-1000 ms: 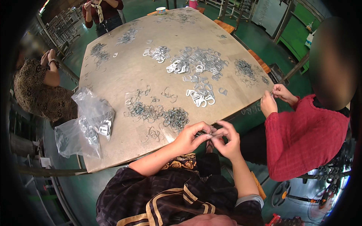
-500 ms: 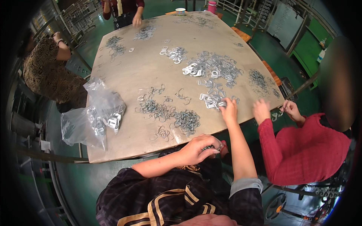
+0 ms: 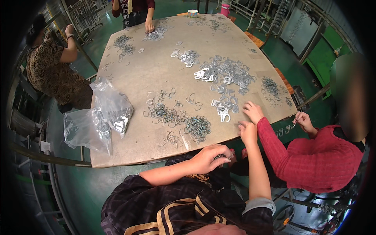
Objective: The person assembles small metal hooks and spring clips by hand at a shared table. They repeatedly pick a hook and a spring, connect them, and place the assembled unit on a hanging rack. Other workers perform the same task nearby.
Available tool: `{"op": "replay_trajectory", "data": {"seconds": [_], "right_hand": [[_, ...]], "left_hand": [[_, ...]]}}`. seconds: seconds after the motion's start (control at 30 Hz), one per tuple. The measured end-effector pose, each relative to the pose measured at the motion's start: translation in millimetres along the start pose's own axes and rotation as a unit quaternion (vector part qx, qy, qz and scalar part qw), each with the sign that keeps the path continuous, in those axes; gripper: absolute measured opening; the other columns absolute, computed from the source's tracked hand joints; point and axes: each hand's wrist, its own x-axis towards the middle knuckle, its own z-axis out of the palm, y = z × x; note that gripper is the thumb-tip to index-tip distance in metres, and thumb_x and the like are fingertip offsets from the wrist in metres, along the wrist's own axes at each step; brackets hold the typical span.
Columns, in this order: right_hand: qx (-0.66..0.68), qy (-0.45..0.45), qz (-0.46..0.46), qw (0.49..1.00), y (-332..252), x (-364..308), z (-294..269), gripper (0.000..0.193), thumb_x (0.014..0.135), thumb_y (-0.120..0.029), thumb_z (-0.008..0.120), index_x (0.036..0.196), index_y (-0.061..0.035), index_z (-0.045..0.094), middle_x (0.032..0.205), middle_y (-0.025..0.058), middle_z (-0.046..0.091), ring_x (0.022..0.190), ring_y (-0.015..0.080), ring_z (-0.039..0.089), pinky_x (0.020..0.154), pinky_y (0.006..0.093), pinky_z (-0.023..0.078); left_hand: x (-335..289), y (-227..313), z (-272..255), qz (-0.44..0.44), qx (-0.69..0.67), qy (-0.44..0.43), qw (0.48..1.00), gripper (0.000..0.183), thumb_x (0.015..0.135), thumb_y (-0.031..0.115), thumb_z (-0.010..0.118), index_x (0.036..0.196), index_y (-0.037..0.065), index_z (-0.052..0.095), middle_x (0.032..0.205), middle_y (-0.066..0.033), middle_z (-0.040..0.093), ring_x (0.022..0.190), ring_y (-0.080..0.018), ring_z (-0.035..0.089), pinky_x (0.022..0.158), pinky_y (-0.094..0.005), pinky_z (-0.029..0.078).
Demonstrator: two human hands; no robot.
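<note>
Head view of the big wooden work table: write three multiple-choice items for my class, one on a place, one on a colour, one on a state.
1. Where does the clear plastic bag of metal parts lie on the large tan wooden table?
A. near its left edge
B. at its far end
C. at its right corner

2. What colour is the knitted sleeve of the co-worker on the right?
A. blue
B. red
C. white

3. How is the person's left hand?
A. flat on the table
B. closed round small parts, below the table's near edge
C. inside the bag

Key: 1 A, the bag sags over the left edge. 2 B, the sleeve is plainly red. 3 B, its fingers curl in front of the body, while the right hand reaches the table edge.
</note>
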Motion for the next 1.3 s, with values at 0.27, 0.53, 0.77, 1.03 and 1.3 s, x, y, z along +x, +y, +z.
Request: {"op": "replay_trajectory", "data": {"seconds": [0.27,0.53,0.77,1.03,1.3], "right_hand": [[0.384,-0.041,0.065,0.92,-83,-58,-49,0.015,0.087,-0.009,0.069,0.09,0.0059,0.072,0.066,0.0007,0.057,0.051,0.0043,0.047,0.047,0.0217,0.034],[0.416,-0.028,0.052,0.908,-111,-90,-73,0.013,0.089,-0.005,0.065,0.089,0.0067,0.069,0.068,0.0028,0.059,0.051,0.006,0.052,0.046,0.0216,0.038],[0.246,0.106,-0.105,0.958,-114,-99,-77,0.007,0.087,-0.002,0.065,0.089,0.0045,0.068,0.068,0.0045,0.056,0.052,0.0073,0.049,0.046,0.0239,0.035],[0.221,0.117,-0.116,0.961,-117,-104,-84,0.008,0.089,-0.001,0.062,0.095,0.0026,0.067,0.07,0.0062,0.057,0.055,0.011,0.052,0.05,0.026,0.04],[0.265,0.132,-0.075,0.952,-115,-102,-85,0.009,0.09,-0.001,0.061,0.096,0.0049,0.065,0.074,0.008,0.063,0.06,0.0119,0.061,0.052,0.0249,0.047]], "left_hand": [[0,-7,6,-0.057,-0.003,0.041,0.998,0.011,0.087,0.002,0.064,0.093,0.002,0.055,0.088,-0.0131,0.064,0.082,-0.03,0.064,0.073,-0.0377,0.05],[3,-4,12,-0.086,0.115,0.039,0.989,0.017,0.084,0.002,0.068,0.093,0.002,0.054,0.085,-0.0118,0.065,0.079,-0.0283,0.065,0.07,-0.0362,0.049],[17,-13,-26,-0.08,0.1,0.042,0.991,0.014,0.079,0.01,0.073,0.092,0.003,0.069,0.09,-0.0144,0.07,0.083,-0.0314,0.068,0.073,-0.0361,0.053],[31,-151,-156,-0.084,0.617,0.001,0.783,0.013,0.078,0.007,0.058,0.083,0.002,0.069,0.085,-0.0119,0.068,0.086,-0.0287,0.063,0.074,-0.0379,0.052],[37,-160,-184,-0.034,0.558,-0.011,0.829,0.01,0.076,0.007,0.06,0.074,0.002,0.068,0.081,-0.0126,0.068,0.08,-0.029,0.065,0.071,-0.0373,0.053]]}}
